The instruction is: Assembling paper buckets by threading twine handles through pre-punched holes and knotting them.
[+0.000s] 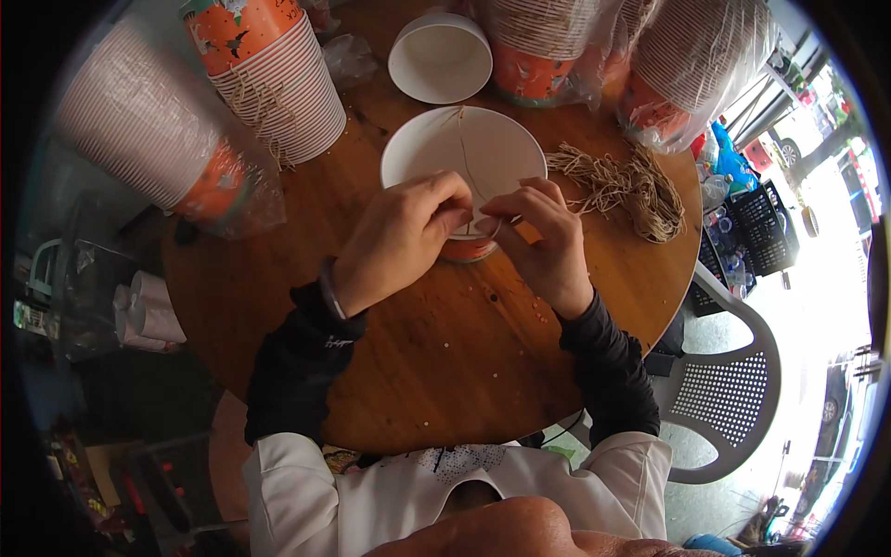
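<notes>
A large paper bucket [422, 148], white inside and orange outside, stands in front of me on the round wooden table. A thin tan string [463, 139] runs from its far rim across the opening toward my hands. My left hand [401, 237] is at the near rim, thumb and forefinger pinched together on the string. Just to its right, my right hand [543, 237] also pinches at the near rim, its fingertips close to the left ones. The string end between the fingers is small and partly hidden.
Right of the bucket lies a bundle of tan strings [640, 190]. Behind it sits a smaller white bowl [440, 60]. Stacked buckets [278, 88] with strings hanging on them stand at left, beside a plastic-wrapped stack [139, 111]; more wrapped stacks [701, 65] stand far right. A grey chair [729, 399] is at right.
</notes>
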`<state>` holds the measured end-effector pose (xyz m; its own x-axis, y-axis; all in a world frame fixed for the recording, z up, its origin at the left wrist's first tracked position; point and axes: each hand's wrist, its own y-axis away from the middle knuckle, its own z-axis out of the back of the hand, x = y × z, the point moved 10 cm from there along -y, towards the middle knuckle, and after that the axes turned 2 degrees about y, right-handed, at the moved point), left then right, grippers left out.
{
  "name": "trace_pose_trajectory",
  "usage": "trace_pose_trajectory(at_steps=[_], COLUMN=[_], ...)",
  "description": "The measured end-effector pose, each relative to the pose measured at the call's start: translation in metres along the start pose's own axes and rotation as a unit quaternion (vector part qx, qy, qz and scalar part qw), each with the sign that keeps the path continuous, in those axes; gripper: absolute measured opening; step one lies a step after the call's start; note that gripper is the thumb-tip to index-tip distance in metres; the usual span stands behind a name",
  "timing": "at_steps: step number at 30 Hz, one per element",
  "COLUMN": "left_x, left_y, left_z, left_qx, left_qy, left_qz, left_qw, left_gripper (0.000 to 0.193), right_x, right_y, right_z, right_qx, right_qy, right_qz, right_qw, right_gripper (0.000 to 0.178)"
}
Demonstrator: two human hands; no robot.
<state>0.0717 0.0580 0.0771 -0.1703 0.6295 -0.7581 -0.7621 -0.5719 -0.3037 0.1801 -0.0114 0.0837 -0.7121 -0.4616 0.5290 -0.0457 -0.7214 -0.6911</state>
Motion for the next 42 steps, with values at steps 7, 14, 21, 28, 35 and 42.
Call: trace_pose_trajectory(at_steps=[7, 14, 21, 28, 35, 42], left_x=[-0.036, -0.01, 0.004, 0.017, -0.01, -0.004], left_y=[-0.002, -0.003, -0.001, -0.001, -0.001, -0.003], left_z=[0.005, 0.009, -0.004, 0.005, -0.003, -0.006], left_qx=[-0.076, -0.098, -0.009, -0.047, 0.018, 0.042], left_qy=[-0.007, 0.082, 0.089, 0.117, 0.051, 0.125], left_qz=[-0.186, -0.051, 0.043, 0.089, -0.054, 0.016], left_qw=[0.98, 0.991, 0.995, 0.988, 0.997, 0.991], left_gripper=[0.007, 0.011, 0.01, 0.01, 0.013, 0.016], right_x=[0.005, -0.006, 0.0, 0.031, 0.029, 0.009], right_y=[0.0, 0.006, 0.009, 0.004, 0.001, -0.001], right_z=[-0.009, 0.0, -0.001, 0.01, -0.002, 0.004], right_qx=[0.047, -0.044, -0.046, -0.058, 0.045, 0.065], right_qy=[0.025, -0.038, -0.002, 0.049, -0.022, -0.079], right_qz=[-0.006, -0.047, 0.003, 0.152, 0.131, 0.039], right_qw=[0.999, 0.997, 0.999, 0.985, 0.99, 0.994], right_gripper=[0.014, 0.012, 0.021, 0.051, 0.052, 0.034])
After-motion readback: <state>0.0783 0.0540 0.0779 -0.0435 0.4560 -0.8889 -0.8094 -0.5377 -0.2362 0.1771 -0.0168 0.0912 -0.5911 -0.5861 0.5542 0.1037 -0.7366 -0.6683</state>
